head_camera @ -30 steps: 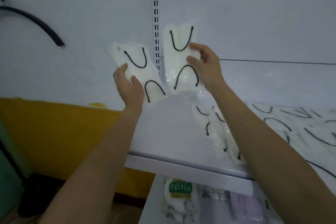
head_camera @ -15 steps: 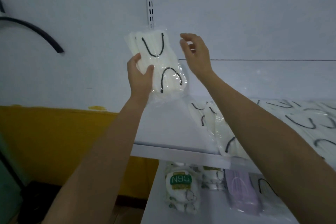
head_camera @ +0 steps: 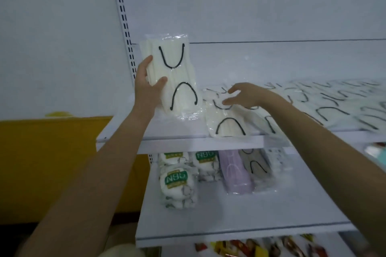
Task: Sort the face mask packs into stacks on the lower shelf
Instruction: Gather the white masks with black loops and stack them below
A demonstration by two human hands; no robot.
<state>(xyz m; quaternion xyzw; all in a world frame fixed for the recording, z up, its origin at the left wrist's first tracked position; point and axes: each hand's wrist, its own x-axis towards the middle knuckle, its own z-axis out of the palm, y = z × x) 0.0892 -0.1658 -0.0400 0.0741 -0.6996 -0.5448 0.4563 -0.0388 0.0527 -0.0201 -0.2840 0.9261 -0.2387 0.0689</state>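
so the left hand (head_camera: 148, 87) is still pinching the held packs (head_camera: 175, 77), right hand (head_camera: 244, 95) is dropping, fingers spread, toward loose packs (head_camera: 227, 125) at 4 o'clock

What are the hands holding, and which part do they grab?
The left hand grips the white mask packs by their left edge, thumb on the front. The right hand, open above the loose packs, holds nothing.

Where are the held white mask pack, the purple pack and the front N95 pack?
held white mask pack (head_camera: 179, 77): head view, centre between ear loops.
purple pack (head_camera: 235, 173): head view, middle of pack.
front N95 pack (head_camera: 176, 177): head view, its green label.
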